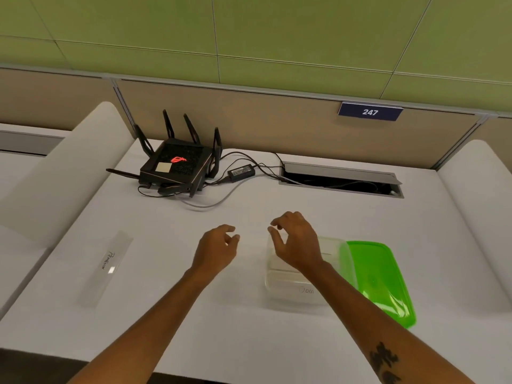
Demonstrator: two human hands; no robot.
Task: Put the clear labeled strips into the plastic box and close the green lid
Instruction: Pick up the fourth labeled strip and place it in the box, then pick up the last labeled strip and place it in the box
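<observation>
Two bare hands hover over the white desk (249, 328), both empty with fingers loosely curled apart. The left hand (217, 252) is beside the box (291, 289); the right hand (297, 241) is above its open top. The lid (379, 278) leans on the box's right side. One strip (109, 268) lies far left; a labeled strip shows inside the box.

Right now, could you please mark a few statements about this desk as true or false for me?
1. The green lid is closed on the box. False: it lies beside the box, on its right.
2. A clear strip lies on the desk, left of both hands. True.
3. The left hand holds a strip. False: it is empty.
4. The right hand is above the open box. True.
5. The router sits inside the box. False: it stands at the desk's back.
</observation>
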